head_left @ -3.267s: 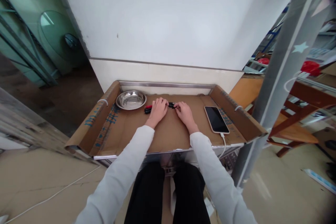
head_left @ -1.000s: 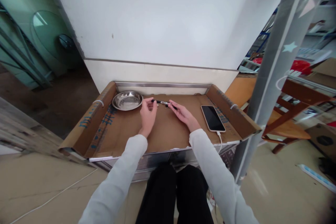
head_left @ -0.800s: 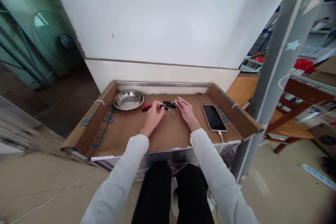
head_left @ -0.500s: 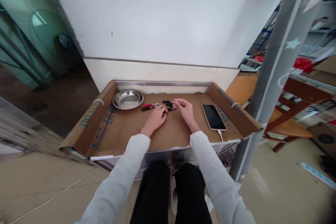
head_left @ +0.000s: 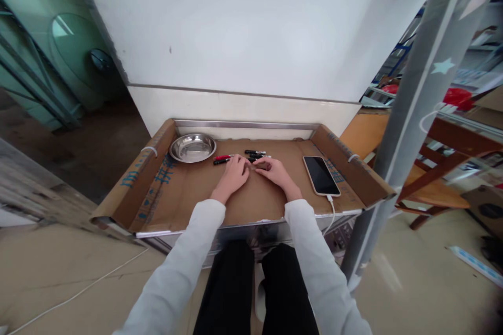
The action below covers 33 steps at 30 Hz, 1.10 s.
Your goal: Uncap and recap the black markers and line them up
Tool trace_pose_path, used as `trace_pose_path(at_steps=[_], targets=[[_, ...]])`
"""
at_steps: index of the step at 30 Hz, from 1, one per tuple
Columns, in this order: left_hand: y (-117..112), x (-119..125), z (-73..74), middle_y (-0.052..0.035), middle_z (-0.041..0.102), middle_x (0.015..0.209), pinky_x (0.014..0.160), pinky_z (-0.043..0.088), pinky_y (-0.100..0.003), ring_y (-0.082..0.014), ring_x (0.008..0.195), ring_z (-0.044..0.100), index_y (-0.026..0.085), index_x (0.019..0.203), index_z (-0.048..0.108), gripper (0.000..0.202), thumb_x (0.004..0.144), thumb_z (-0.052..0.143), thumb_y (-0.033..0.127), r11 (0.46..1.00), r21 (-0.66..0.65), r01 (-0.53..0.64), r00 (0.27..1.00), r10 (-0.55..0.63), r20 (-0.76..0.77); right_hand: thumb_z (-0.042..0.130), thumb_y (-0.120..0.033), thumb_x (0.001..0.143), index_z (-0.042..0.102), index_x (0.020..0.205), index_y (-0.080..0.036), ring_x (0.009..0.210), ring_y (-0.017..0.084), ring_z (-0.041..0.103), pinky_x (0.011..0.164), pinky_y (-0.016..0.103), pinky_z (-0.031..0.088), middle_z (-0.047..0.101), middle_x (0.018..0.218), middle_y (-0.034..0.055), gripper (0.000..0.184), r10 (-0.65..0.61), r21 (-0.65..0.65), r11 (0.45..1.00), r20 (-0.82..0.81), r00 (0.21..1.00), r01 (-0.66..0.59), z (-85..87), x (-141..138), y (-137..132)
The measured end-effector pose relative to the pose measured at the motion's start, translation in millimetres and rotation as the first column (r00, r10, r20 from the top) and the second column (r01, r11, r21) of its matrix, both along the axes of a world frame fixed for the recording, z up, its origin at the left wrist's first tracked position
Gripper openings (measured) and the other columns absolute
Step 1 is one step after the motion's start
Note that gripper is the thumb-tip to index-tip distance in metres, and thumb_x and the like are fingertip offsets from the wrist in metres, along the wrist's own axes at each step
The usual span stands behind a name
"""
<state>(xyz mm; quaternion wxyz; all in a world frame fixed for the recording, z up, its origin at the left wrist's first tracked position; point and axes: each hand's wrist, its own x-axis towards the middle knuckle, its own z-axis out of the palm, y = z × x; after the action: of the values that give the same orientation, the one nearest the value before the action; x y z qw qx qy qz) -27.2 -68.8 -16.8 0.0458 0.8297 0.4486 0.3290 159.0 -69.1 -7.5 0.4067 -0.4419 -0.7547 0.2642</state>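
Observation:
My left hand (head_left: 236, 174) rests on the cardboard, fingers bent and drawn together, partly covering a red marker (head_left: 222, 158) and a black marker (head_left: 220, 162). Just right of it is my right hand (head_left: 276, 172), its thumb and fingers closed in a pinch. The fingertips of both hands nearly meet; whatever small thing may be between them is too blurred to name. Behind them lie several black markers (head_left: 254, 152), close together.
Cardboard (head_left: 251, 204) with raised sides lines the tabletop. At the back left sits a round steel dish (head_left: 192, 148). On the right lies a phone (head_left: 321, 175) with a white cable (head_left: 332, 210). A grey post (head_left: 408, 110) stands beyond the right side.
My right hand has come down and toward me from over the black markers, its fingertips now near the left hand's. My left hand has shifted slightly, covering more of the red and black markers.

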Motion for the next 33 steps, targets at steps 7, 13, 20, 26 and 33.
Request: trace_pose_path(at_steps=[7, 13, 20, 26, 33], targets=[[-2.6, 4.0, 7.0, -0.0066, 0.052, 0.094, 0.093, 0.04, -0.039, -0.022, 0.095, 0.05, 0.02, 0.091, 0.06, 0.014, 0.085, 0.052, 0.029, 1.0, 0.008, 0.026, 0.998, -0.025, -0.062, 0.066, -0.026, 0.075, 0.066, 0.08, -0.021, 0.081, 0.018, 0.055, 0.078, 0.033, 0.044, 0.059, 0.084, 0.0043, 0.007, -0.14, 0.202, 0.973, 0.145, 0.979, 0.11, 1.0, 9.5, 4.6], [1.3, 5.6, 7.9, -0.0054, 0.052, 0.089, 0.089, 0.042, -0.035, -0.0205, 0.092, 0.052, 0.02, 0.089, 0.06, 0.014, 0.086, 0.051, 0.03, 1.0, -0.023, -0.007, 1.0, 0.007, -0.027, 0.061, -0.02, 0.076, 0.062, 0.076, -0.02, 0.068, 0.014, 0.055, 0.068, 0.028, 0.045, 0.059, 0.075, 0.0011, 0.001, -0.127, 0.127, 0.985, 0.104, 0.986, 0.113, -3.1, 11.8, 6.9], [7.4, 7.5, 9.0, -0.0046, 0.051, 0.094, 0.085, 0.044, -0.032, -0.0187, 0.091, 0.054, 0.019, 0.097, 0.055, 0.015, 0.084, 0.055, 0.026, 0.998, -0.032, -0.06, 0.998, 0.06, -0.007, 0.053, -0.012, 0.078, 0.059, 0.084, -0.02, 0.074, 0.015, 0.055, 0.072, 0.029, 0.046, 0.055, 0.086, 0.0033, 0.012, -0.162, 0.195, 0.971, 0.121, 0.979, 0.136, -5.5, 6.4, 11.1], [11.7, 8.5, 10.1, -0.0042, 0.051, 0.093, 0.081, 0.044, -0.031, -0.0185, 0.089, 0.053, 0.019, 0.088, 0.053, 0.008, 0.083, 0.056, 0.024, 0.991, -0.045, -0.129, 0.992, 0.128, -0.021, 0.051, -0.013, 0.078, 0.055, 0.087, -0.02, 0.078, 0.017, 0.054, 0.075, 0.031, 0.044, 0.052, 0.087, 0.0036, 0.012, -0.229, 0.217, 0.958, 0.168, 0.959, 0.19, -10.2, 4.7, 15.4], [13.9, 9.7, 11.3, -0.005, 0.052, 0.093, 0.079, 0.044, -0.031, -0.0193, 0.09, 0.053, 0.019, 0.087, 0.053, 0.004, 0.084, 0.052, 0.021, 0.992, -0.047, -0.12, 0.993, 0.12, -0.011, 0.05, -0.022, 0.083, 0.057, 0.088, -0.02, 0.075, 0.016, 0.053, 0.072, 0.029, 0.041, 0.056, 0.086, 0.0041, 0.009, -0.23, 0.256, 0.953, 0.257, 0.939, 0.163, -2.5, -2.2, 6.6]])
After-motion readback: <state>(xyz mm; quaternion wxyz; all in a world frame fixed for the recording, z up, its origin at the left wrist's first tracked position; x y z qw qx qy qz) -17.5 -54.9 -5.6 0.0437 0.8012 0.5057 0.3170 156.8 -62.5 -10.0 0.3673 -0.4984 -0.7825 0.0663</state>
